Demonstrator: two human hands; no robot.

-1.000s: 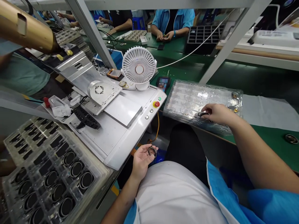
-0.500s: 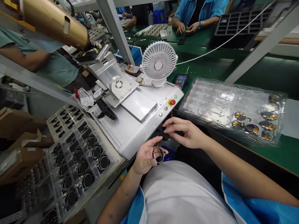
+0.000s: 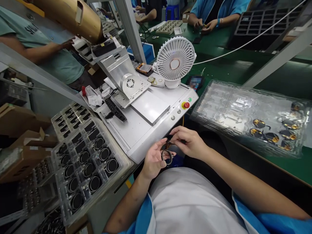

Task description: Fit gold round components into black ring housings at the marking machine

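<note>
black ring (image 3: pixel 167 157) sits cradled in the curled fingers of the left hand (image 3: pixel 154 159), just off the front edge of the white machine (image 3: pixel 156 138); the right hand (image 3: pixel 188 143) pinches a small dark part (image 3: pixel 170 140) beside it. fitting the two together seems in hand, calling for careful alignment next.

- A green-topped workbench (image 3: pixel 275 70) stretches across the far side, with pale strip-light reflections on its surface.
- White metal rack uprights (image 3: pixel 130 32) rise from the bench and lean across the view.
- A blue stool (image 3: pixel 171 12) stands beyond the bench's far edge.
- Cardboard boxes (image 3: pixel 23 130) sit low along the left side, below the rack.
</note>
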